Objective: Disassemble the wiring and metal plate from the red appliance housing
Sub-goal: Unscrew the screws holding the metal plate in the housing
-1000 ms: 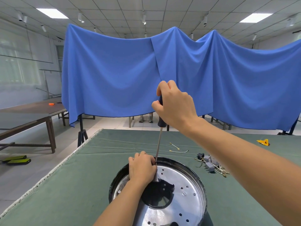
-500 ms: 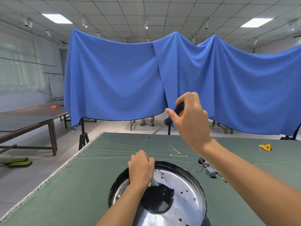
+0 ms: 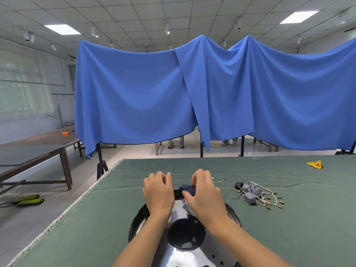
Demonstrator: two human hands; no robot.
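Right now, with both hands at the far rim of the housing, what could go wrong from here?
The right hand holds a dark object, apparently the screwdriver handle, close to the left hand; a slip could jab its fingers. The metal plate has a cut-out with exposed edges that might nick skin. The removed wiring lies loose beside the housing, so a forearm could snag it.

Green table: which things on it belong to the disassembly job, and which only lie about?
Job: metal plate, dark housing rim, screwdriver handle in right hand, left hand, removed wiring bundle.
Lying about: yellow piece, loose wire.
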